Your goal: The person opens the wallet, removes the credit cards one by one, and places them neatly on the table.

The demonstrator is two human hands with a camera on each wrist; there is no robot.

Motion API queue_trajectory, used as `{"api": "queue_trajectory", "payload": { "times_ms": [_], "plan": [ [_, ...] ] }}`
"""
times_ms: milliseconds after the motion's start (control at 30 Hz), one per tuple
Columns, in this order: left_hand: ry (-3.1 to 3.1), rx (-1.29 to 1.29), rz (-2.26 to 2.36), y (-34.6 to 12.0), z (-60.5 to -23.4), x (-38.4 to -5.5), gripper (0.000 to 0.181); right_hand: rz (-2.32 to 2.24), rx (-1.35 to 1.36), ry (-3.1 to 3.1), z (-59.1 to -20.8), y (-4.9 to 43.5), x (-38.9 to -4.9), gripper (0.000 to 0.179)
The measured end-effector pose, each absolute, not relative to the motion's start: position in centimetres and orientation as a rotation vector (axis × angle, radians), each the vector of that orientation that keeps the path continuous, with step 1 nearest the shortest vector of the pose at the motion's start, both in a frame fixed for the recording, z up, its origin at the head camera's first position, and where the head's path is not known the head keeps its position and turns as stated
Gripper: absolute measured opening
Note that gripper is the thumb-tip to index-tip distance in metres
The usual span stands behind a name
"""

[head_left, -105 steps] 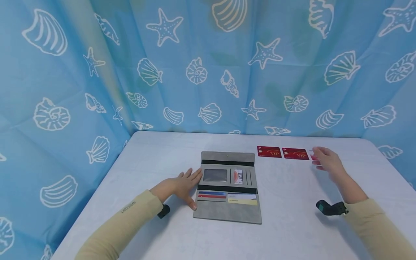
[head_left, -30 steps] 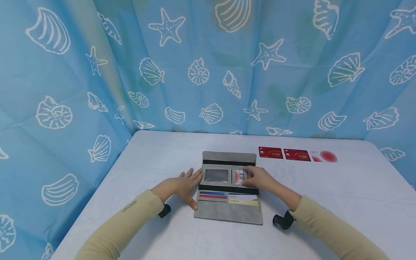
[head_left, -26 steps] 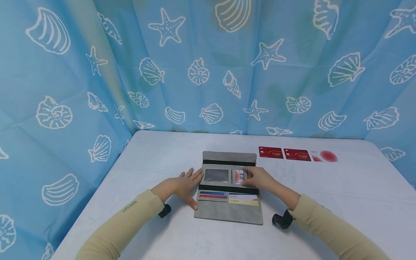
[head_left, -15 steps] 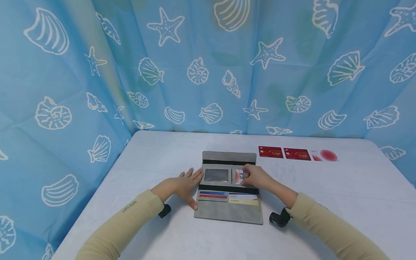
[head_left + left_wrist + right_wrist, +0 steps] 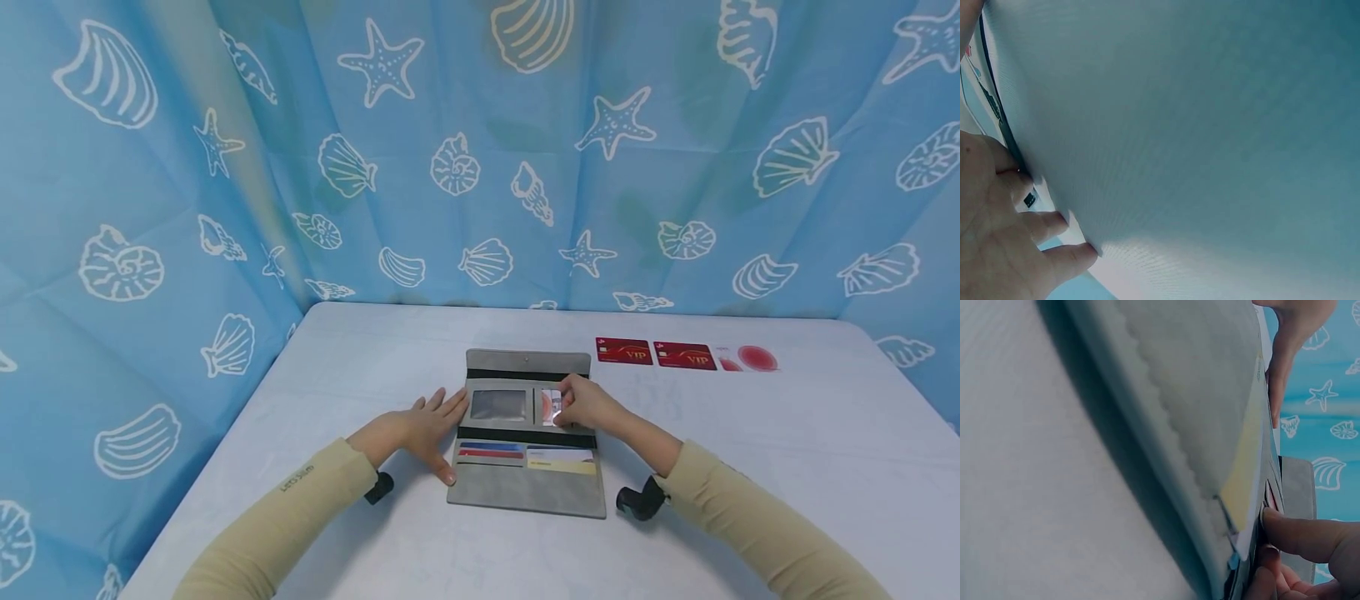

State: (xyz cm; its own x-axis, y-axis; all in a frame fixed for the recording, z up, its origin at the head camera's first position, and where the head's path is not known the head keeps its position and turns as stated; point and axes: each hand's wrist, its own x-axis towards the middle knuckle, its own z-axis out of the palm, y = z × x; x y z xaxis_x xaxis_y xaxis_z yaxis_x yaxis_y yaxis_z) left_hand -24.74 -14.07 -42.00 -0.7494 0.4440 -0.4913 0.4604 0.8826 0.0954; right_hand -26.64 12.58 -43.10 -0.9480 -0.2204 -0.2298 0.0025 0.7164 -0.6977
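A grey wallet (image 5: 525,493) lies unfolded on the white table. My left hand (image 5: 420,429) rests spread along its left edge, fingers straight and thumb at the lower panel. My right hand (image 5: 592,406) is over the upper right slots, thumb and fingers pinching a white card with red print (image 5: 550,407) that sits in a slot there. Part of that card is hidden by the fingers. In the right wrist view, the thumb (image 5: 1304,537) presses at the slots with the other fingers curled below it. A blue and a red card (image 5: 491,453) and a pale yellow card (image 5: 561,467) fill the lower slots.
Two red VIP cards (image 5: 624,351) and a white card with a red circle (image 5: 750,358) lie in a row on the table (image 5: 750,467), behind and right of the wallet. A blue shell-print curtain (image 5: 450,208) hangs behind and at the left.
My right hand has come from the white card at the row's right end to the wallet's upper slots, then shifted slightly left there. My left hand stays in place.
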Motion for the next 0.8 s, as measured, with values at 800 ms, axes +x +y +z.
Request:
{"api": "queue_trajectory", "payload": {
  "times_ms": [800],
  "plan": [
    [2.537, 0.65, -0.031, -14.1, -42.1, -24.7, 0.122, -1.208, -0.156, 2.588, -43.4, 14.2, -26.3, 0.047]
  ]
}}
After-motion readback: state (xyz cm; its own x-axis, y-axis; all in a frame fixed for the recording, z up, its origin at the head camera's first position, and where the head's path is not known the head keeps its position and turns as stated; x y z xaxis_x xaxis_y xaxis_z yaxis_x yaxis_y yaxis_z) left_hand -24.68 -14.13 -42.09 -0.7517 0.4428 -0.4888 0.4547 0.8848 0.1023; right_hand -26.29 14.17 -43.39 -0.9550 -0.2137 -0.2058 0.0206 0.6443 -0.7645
